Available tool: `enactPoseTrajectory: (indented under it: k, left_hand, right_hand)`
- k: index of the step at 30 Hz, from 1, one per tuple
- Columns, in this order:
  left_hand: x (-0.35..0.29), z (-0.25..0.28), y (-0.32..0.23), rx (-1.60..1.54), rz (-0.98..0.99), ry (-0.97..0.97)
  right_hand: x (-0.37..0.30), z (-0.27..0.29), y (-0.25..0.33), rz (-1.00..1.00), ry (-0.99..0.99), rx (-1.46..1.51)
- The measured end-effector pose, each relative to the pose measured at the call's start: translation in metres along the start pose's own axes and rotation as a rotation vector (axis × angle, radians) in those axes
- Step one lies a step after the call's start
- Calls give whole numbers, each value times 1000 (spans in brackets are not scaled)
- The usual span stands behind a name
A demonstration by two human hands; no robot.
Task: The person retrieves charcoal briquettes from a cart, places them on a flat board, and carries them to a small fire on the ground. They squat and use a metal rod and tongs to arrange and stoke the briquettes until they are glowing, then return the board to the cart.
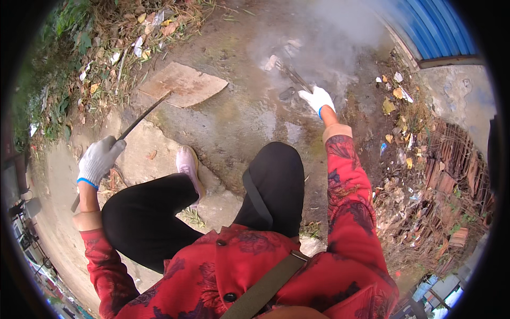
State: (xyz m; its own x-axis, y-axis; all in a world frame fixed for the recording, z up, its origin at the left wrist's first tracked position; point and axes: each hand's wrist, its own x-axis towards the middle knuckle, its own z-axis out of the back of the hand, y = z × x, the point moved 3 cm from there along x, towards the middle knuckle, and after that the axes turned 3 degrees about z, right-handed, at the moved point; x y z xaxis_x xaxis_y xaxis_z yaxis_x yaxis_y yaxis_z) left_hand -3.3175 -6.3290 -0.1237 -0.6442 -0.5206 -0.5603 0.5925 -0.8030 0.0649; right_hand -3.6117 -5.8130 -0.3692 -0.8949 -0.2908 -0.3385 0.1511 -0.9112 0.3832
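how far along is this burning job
Done: a fire is going, smoke rising off the ground. In hand: the right hand works tongs in the smoking debris; the left hand grips a long-handled shovel. Left: litter lies unburnt at right.

Cardboard sheet (183, 84) ahead left; smoking debris (287, 66) ahead right.
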Motion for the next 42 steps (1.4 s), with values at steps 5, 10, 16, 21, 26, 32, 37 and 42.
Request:
enactPoseTrajectory:
  k: [5, 10, 16, 21, 26, 32, 37, 42]
  left_hand:
    - [-4, 1, -3, -52, 81, 69]
    - [-4, 1, -2, -73, 111, 94]
    - [3, 2, -1, -19, 44, 41]
    - [4, 1, -1, -24, 35, 26]
    - [1, 1, -2, -45, 53, 33]
    - [-2, 3, -5, -44, 51, 39]
    - [-3, 4, -8, -27, 32, 30]
    - [-5, 6, -9, -25, 38, 40]
  right_hand:
    - [42, -59, 19, -112, -45, -11]
    - [8, -18, -28, -137, 78, 48]
    - [-17, 46, -56, -277, 14, -356]
    - [-6, 50, -72, -361, -17, -210]
    - [-5, 22, -76, -332, 84, -115]
    - [-14, 34, -46, -380, 17, -375]
    - [-14, 51, -35, -262, 93, -374]
    - [-2, 52, -67, -296, 135, -160]
